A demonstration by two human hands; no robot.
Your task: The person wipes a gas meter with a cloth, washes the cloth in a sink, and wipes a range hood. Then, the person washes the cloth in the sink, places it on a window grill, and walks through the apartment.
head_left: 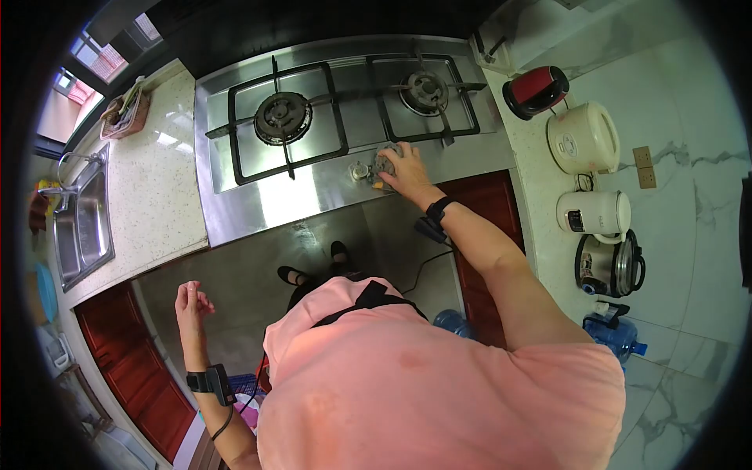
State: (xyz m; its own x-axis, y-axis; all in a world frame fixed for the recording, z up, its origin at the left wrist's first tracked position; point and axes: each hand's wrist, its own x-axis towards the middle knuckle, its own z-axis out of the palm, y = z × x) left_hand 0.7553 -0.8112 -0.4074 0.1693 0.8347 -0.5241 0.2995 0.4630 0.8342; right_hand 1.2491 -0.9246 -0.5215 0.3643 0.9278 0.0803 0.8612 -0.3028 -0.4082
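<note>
My right hand (406,170) is closed on a crumpled grey cloth (384,161) and presses it against the stove's front panel. Right beside the cloth is a round stove knob (359,171); a small yellow-orange thing (381,186) shows just below it. The steel gas stove (274,200) has two burners under black pan supports. Down at the left, away from the counter, my left hand (193,304) hangs with loosely curled fingers, partly apart, and nothing visible in them. Both wrists wear black straps with devices.
Behind my right hand stand a left burner (283,118) and a right burner (424,93). A red kettle (536,92), a cream rice cooker (583,139), a white pot (594,212) and a pressure cooker (609,263) line the right counter. A sink (84,227) is at left.
</note>
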